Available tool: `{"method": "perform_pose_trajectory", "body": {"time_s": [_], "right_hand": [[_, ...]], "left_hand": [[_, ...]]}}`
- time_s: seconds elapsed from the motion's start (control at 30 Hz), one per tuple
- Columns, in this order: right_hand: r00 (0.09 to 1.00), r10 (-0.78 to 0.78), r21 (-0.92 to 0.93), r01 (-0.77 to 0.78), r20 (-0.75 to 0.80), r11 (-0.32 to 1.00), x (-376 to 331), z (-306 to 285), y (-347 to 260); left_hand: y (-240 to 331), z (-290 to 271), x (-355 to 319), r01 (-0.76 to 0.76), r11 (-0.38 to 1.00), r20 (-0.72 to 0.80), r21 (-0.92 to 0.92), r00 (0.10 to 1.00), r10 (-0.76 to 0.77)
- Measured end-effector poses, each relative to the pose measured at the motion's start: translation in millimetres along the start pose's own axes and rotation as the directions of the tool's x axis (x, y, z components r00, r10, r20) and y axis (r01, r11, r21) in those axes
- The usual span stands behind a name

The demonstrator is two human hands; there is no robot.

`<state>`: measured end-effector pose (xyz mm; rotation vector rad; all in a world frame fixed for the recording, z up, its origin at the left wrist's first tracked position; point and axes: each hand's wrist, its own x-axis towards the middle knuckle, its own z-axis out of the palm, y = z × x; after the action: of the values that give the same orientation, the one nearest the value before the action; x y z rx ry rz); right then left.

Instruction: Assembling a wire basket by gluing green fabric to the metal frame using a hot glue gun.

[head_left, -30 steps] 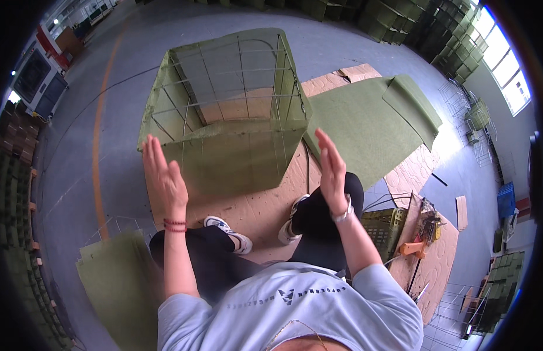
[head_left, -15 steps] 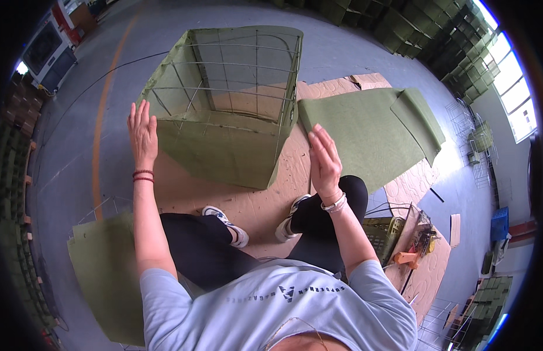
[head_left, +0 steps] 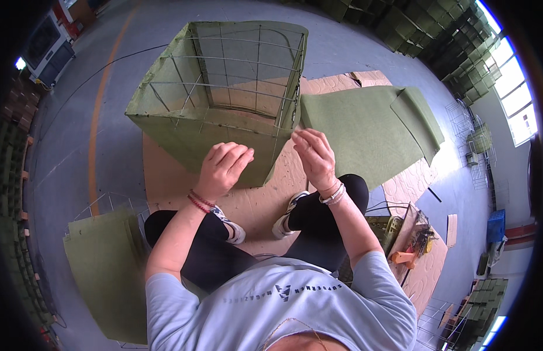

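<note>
A box-shaped wire frame (head_left: 257,61) covered in green fabric (head_left: 183,140) stands before me, its open, wire-crossed side facing up. My right hand (head_left: 316,159) is at the near right corner of this box, thumb and fingers pinched together; what lies between them is too small to make out. In front of the near fabric panel is my left hand (head_left: 226,171), its fingers curled and drawn together, pointing right. Whether it holds anything is hidden. To the right, a large green fabric sheet (head_left: 365,134) lies flat with a folded strip at its far end.
Brown cardboard (head_left: 172,181) lies under the box on the grey floor. Stacked green fabric pieces (head_left: 104,275) are at my left. By my right knee stand a green basket (head_left: 382,234) and an orange-handled tool (head_left: 403,259). Stacked green boxes (head_left: 423,29) line the far right.
My left hand has left the box's left edge and come in to the middle, its fingers curling. My right hand has moved slightly left and closed at the corner. The box has shifted slightly.
</note>
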<state>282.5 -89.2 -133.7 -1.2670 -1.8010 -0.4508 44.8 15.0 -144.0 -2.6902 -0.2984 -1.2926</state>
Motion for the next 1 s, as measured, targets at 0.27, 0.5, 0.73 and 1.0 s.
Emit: {"method": "perform_pose_trajectory", "body": {"time_s": [0.27,0.5,0.73,1.0], "right_hand": [[0.950,-0.022,0.159,-0.030,0.312,0.987,60.3,-18.5,22.2],[0.943,-0.031,0.114,-0.007,0.332,0.993,84.8,-19.2,19.0],[0.997,-0.021,0.146,0.010,0.073,0.989,2.3,-25.9,8.0],[0.992,-0.056,0.135,0.041,0.109,0.990,-2.9,-3.3,12.3]], "left_hand": [[5.1,7.5,61.8,0.196,0.972,-0.063,-0.132,0.977,-0.205],[13.8,12.8,51.7,0.014,0.999,-0.076,-0.049,0.997,-0.017],[25.4,23.0,17.2,-0.020,1.000,-0.067,-0.017,0.998,0.019],[24.7,35.8,24.1,-0.021,1.000,-0.030,0.018,0.999,0.021]]}}
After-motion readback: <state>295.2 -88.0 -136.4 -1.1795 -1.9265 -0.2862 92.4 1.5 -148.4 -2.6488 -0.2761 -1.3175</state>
